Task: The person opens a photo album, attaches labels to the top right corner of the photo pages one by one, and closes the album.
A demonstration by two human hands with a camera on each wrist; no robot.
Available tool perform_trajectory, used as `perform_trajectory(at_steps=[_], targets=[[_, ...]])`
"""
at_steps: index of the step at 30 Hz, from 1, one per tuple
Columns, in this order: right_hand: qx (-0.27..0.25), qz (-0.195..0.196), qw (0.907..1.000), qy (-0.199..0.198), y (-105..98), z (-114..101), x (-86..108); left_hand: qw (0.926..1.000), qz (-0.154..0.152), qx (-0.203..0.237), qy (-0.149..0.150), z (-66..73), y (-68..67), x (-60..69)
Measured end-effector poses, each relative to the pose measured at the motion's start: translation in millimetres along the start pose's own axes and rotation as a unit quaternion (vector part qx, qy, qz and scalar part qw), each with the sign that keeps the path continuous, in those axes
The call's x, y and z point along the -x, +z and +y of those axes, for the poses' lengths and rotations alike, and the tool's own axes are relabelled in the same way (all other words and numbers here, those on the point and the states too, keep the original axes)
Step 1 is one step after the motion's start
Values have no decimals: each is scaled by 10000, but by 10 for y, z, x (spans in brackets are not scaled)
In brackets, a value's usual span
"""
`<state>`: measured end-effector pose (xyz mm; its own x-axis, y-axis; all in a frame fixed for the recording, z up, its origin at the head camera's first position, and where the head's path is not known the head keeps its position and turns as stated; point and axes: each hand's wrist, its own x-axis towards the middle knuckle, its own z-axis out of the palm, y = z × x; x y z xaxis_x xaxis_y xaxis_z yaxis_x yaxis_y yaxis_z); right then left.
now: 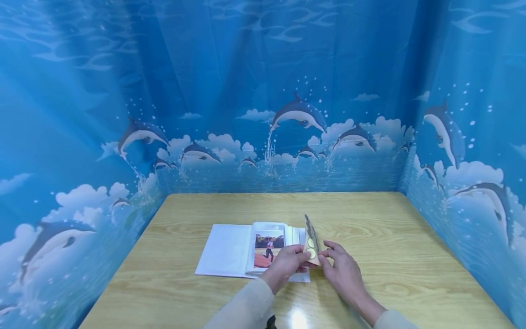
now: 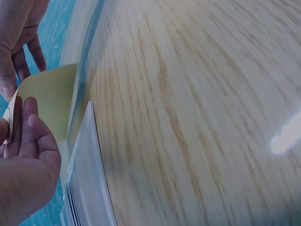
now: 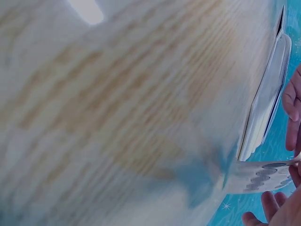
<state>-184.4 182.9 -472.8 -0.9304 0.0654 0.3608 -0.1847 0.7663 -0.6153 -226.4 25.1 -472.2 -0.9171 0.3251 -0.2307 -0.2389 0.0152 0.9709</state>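
Observation:
A sheet of round stickers (image 1: 311,242) stands tilted on edge over the right part of an open white photo album (image 1: 228,249). My left hand (image 1: 286,263) pinches its lower left side between thumb and fingers; in the left wrist view the plain yellowish back (image 2: 51,92) shows. At the sheet's near right edge, the thumb and index finger of my right hand (image 1: 343,272) pinch it, while the other fingers stay loose. The right wrist view shows the sheet's sticker side (image 3: 265,176), mostly edge-on. Whether a sticker is lifted, I cannot tell.
A photo (image 1: 269,249) of a person running lies in the album's page. The album rests on a wood-grain table (image 1: 411,256). A blue curtain (image 1: 230,91) printed with dolphins hangs behind and at both sides.

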Motion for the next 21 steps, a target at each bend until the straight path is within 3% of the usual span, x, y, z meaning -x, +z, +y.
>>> perform_trajectory(at_steps=[9,21], targets=[[120,-83,9999,31,15,27,23,9998,169,-30,-31,25,15,13],[89,-6,9999,-98,14,-5,1,9999,-31,-112,-37,-5,-7,-15]])
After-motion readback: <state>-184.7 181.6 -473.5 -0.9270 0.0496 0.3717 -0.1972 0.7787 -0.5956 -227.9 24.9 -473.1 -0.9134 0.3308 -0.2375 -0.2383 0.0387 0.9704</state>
